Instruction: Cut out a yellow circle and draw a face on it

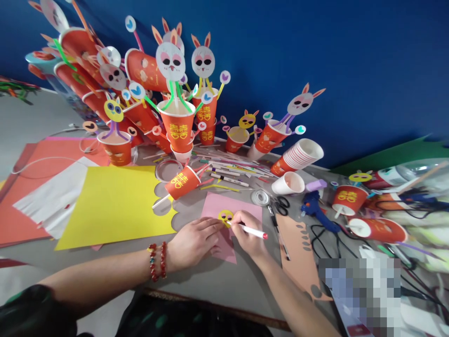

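On a sheet of pink paper lies a small round yellow paper face with eyes drawn on it. My left hand rests palm down beside it, fingers stretched out and fingertips at the face's left edge. Pinched in my right hand is a white marker with a red end, its tip down at the face. My right fingers partly cover the face's right side. A large yellow sheet with round cut-outs along its edge lies left of my hands.
Several red paper cups with rabbit faces stand at the back. Pens and straws lie before them. To the right are stacked cups, tape, black scissors, a blue glue gun with cables, and cut orange paper.
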The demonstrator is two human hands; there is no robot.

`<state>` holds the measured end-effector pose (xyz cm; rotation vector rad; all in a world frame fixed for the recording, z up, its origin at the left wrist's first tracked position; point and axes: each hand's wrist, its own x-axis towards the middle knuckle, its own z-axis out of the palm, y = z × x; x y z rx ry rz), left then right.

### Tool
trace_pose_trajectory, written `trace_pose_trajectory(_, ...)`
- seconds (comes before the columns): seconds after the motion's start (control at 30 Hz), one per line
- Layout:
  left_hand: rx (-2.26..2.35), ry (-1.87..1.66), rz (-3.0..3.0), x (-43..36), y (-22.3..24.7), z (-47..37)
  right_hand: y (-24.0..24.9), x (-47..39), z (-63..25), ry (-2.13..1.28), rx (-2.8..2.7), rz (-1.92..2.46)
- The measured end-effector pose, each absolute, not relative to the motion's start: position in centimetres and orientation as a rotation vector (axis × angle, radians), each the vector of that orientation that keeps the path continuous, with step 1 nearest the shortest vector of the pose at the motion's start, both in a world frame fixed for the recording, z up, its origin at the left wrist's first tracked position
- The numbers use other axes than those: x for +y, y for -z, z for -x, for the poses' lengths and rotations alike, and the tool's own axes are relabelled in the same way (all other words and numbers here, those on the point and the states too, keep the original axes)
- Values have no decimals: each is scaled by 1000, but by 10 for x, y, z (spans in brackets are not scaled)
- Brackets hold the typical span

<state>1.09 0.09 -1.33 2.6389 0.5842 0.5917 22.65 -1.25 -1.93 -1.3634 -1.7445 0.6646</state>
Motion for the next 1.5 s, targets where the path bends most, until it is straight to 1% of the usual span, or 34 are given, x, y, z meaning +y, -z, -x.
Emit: trace_pose_trajectory(1.5,590,-601,-2664,0,14,-11,18,-14,-227,-682,-1693,1388)
